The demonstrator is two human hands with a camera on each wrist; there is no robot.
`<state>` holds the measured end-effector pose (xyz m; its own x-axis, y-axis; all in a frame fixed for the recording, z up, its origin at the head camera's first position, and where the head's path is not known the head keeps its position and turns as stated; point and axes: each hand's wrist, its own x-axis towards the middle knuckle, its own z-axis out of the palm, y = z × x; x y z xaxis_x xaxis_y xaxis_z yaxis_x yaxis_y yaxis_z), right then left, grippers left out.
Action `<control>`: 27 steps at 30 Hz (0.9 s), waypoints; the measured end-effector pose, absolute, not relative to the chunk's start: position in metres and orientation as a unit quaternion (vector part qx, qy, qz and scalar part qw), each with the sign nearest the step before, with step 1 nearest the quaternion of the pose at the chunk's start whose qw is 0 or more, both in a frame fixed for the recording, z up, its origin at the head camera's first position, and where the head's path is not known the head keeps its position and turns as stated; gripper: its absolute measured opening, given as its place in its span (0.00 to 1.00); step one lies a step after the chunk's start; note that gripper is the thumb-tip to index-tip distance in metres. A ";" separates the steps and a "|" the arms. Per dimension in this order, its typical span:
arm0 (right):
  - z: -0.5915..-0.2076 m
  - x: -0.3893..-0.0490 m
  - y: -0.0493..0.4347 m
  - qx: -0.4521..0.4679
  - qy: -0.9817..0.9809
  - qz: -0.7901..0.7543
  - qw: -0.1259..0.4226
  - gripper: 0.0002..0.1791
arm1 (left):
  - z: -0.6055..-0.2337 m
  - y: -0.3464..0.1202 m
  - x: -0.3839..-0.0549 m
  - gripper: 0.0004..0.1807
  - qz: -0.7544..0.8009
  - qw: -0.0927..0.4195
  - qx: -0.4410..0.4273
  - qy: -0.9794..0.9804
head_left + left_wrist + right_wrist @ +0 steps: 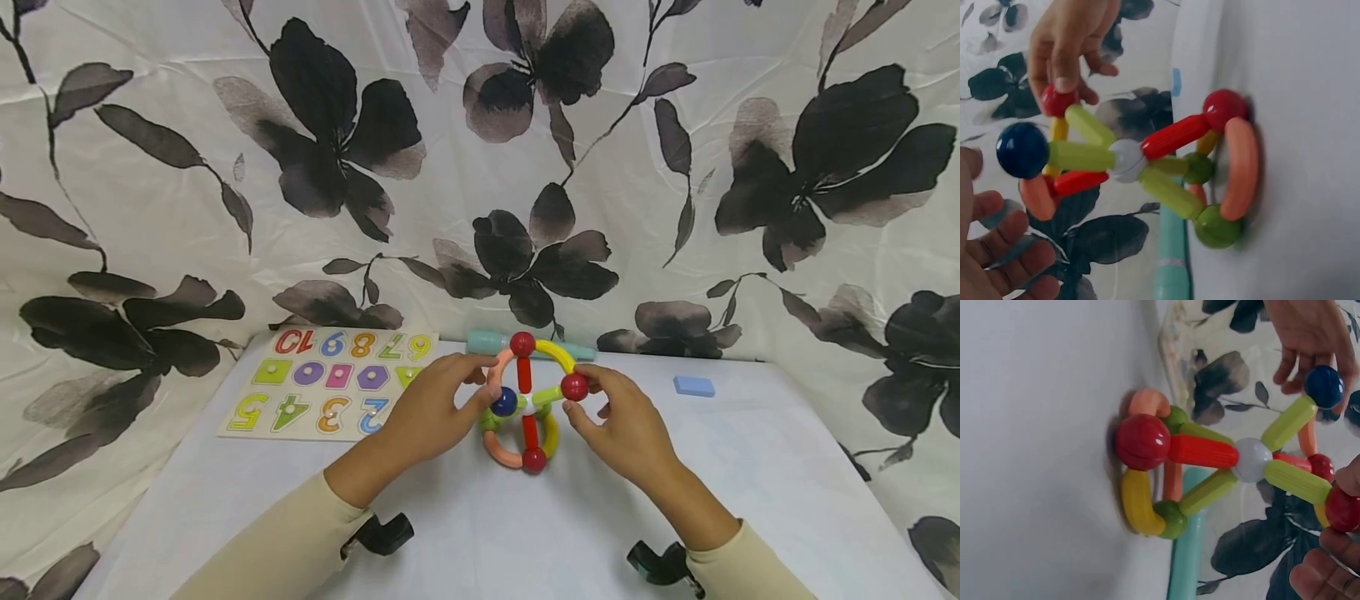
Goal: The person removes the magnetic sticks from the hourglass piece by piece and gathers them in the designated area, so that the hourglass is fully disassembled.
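A magnetic ball-and-stick construction [528, 403] stands on the white table. Its white centre ball [1128, 160] joins red and lime-green sticks, with red, green and blue balls at their outer ends. Curved pink and yellow sticks link some outer balls. My right hand [630, 421] pinches a red ball [1343, 507] on its upper right between thumb and fingers. Beside the blue ball [1022, 150] my left hand [431, 408] is spread; the left wrist view shows a gap between its fingers and that ball. The lower red and green balls are at the tabletop.
A number-and-shape puzzle board [281, 403] lies at the back left. Behind the construction is a teal tube-like object [486, 342]. A small blue block [693, 386] lies at the back right. A floral cloth [480, 167] hangs behind the table.
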<state>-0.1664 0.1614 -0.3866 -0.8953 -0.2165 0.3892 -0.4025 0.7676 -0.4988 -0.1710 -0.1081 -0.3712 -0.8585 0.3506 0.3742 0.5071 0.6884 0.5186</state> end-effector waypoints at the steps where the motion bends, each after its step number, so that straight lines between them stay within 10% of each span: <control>1: -0.388 -0.167 0.161 0.162 -0.924 0.310 0.152 0.33 | -0.369 -0.108 -0.176 0.26 -0.314 0.122 -0.232 -0.912; 15: -0.411 -0.170 0.150 0.130 -0.874 0.436 0.168 0.34 | -0.356 -0.086 -0.236 0.30 -0.343 -0.040 -0.250 -0.904; 27: -0.415 -0.174 0.149 0.145 -0.854 0.468 0.172 0.33 | -0.353 -0.078 -0.240 0.25 -0.331 -0.034 -0.235 -0.913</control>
